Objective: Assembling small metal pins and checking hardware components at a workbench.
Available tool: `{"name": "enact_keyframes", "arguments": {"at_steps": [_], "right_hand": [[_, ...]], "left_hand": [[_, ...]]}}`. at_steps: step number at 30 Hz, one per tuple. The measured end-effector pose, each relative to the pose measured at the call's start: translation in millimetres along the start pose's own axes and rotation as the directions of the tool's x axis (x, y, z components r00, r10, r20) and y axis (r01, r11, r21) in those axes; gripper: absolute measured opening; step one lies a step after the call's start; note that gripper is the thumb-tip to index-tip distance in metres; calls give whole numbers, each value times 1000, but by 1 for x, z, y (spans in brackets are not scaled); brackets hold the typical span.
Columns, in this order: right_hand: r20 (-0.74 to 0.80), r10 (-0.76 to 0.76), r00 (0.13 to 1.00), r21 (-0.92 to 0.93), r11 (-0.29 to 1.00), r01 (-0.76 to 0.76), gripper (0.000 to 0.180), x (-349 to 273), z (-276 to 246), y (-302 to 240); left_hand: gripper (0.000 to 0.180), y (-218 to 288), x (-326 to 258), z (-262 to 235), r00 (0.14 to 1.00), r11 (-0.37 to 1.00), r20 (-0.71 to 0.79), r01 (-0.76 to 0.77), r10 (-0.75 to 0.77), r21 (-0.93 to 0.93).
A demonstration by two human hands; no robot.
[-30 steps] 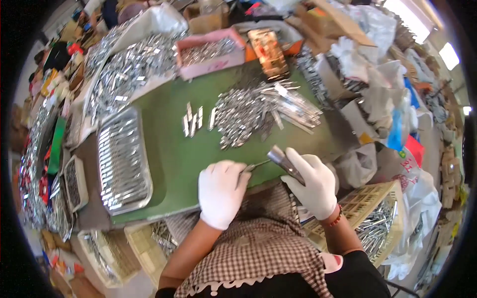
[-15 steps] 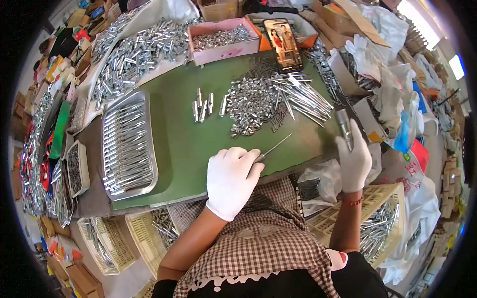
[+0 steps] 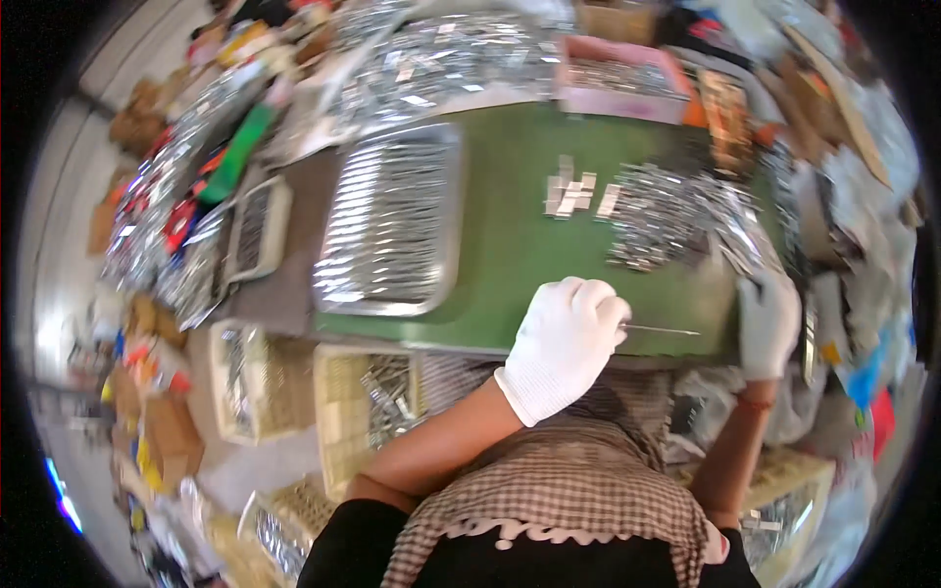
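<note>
My left hand, in a white knit glove, is closed around one end of a thin metal rod. The rod points right over the front part of the green tabletop. My white-gloved right hand is at the table's right front edge, just below a fan of long metal rods. Its fingers are blurred, and whatever they may hold is hidden. A heap of small shiny metal pieces lies left of those rods. Several short metal cylinders lie beside the heap.
A metal tray full of lined-up rods sits on the left. Behind are a mound of metal parts, a pink box of small pieces and a propped phone. Cream plastic crates stand below the front edge.
The whole view has shifted, so the table appears further right, and it is blurred. My right hand's metal cylinder no longer shows clearly. My left hand still holds the rod, now nearly level.
</note>
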State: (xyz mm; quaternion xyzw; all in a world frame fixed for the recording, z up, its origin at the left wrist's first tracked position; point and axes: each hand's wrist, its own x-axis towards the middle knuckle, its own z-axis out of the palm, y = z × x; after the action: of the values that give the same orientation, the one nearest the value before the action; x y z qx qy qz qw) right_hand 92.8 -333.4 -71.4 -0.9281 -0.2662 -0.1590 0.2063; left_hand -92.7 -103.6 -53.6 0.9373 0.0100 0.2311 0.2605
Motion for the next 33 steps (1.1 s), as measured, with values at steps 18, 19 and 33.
{"name": "enact_keyframes", "arguments": {"at_steps": [18,19,33], "right_hand": [[-110,220,969,242,952,-189,18,-25,34,7],[-115,217,969,233,955,-186,17,-25,35,7],[-167,199,966,212,964,-162,18,-25,34,7]], "left_hand": [[20,-160,-78,-181,891,829,-164,455,-424,327],[20,-162,-80,-184,890,828,-165,456,-425,327],[84,-174,-88,-168,637,484,-296,139,-711,-864]]}}
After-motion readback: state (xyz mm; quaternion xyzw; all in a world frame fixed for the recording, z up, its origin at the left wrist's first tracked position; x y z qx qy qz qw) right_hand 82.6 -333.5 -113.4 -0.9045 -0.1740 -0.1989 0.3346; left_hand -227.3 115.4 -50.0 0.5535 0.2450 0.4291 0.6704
